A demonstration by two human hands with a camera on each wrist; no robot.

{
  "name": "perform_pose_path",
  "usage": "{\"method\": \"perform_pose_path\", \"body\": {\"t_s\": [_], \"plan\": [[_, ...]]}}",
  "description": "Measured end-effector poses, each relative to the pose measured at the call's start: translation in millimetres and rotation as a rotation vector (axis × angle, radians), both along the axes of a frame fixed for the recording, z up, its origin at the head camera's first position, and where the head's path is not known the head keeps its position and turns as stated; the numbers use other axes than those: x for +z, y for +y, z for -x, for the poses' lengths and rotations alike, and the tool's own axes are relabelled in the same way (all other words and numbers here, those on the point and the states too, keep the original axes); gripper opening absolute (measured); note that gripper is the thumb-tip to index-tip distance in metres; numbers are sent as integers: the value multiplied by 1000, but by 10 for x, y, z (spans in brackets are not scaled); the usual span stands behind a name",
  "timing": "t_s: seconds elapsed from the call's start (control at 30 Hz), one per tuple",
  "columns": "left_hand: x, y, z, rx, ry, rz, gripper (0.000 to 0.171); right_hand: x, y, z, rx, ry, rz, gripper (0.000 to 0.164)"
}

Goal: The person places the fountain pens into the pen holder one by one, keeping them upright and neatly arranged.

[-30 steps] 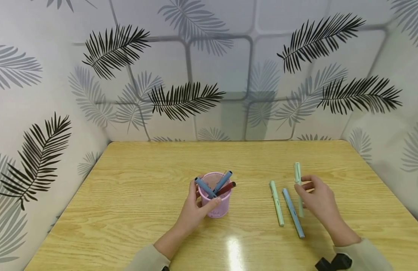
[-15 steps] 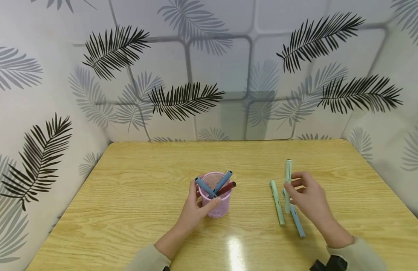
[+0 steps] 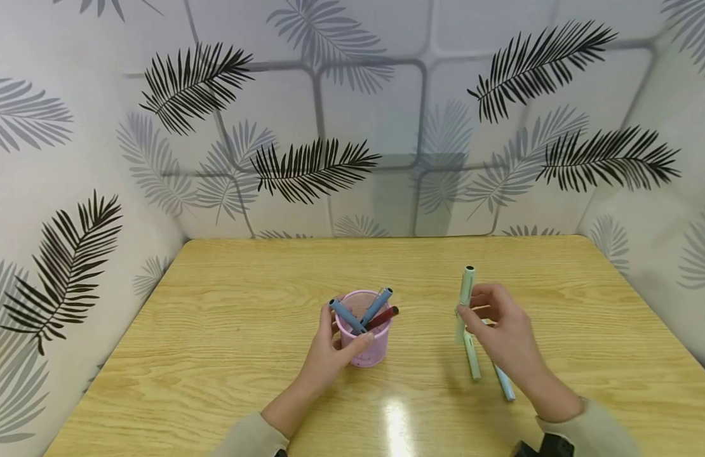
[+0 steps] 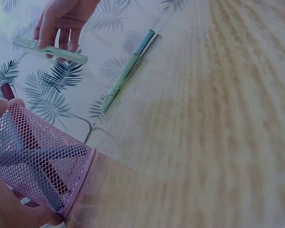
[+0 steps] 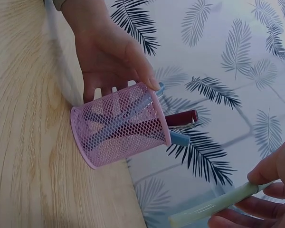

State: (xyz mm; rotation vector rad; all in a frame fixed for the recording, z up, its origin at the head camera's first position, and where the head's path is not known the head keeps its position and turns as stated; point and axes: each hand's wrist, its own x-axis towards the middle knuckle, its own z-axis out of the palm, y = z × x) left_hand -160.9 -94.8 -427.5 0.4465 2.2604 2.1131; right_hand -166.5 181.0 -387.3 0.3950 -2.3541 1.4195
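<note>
A pink mesh pen cup [image 3: 371,350] stands on the table, with two blue pens [image 3: 377,306] and a dark red pen [image 3: 382,317] leaning in it. My left hand [image 3: 327,360] grips the cup from its left side, thumb near the rim. To the right, my right hand [image 3: 509,330] pinches a light green pen [image 3: 466,285] and holds it nearly upright above the table. Below that hand lie a second green pen [image 3: 472,358] and a blue pen [image 3: 503,381], partly hidden by the hand and the held pen.
The wooden table [image 3: 244,304] meets a leaf-patterned backdrop [image 3: 364,114] at its far edge, and similar panels rise at both sides. A bright light reflection shows on the tabletop near the front.
My right hand has moved left with the light green pen, from right of the lying blue pen to above the lying green one. The left hand and the cup stay in place.
</note>
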Motion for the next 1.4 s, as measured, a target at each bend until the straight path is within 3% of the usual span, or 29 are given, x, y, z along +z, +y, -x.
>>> {"method": "perform_pose_path", "body": {"t_s": [0.43, 1.03, 1.23, 1.4], "plan": [[-16, 0, -6, 8, -8, 4, 75, 92, -297, -45, 102, 10, 100, 22], [-23, 1, 5, -1, 41, -18, 73, 32, -681, -45, 279, 166, 261, 22], [-1, 9, 0, 1, 32, -16, 73, -69, -772, -13, 277, 235, 340, 24], [2, 10, 3, 9, 45, -9, 71, -127, -843, -9, 219, 216, 327, 25]]}}
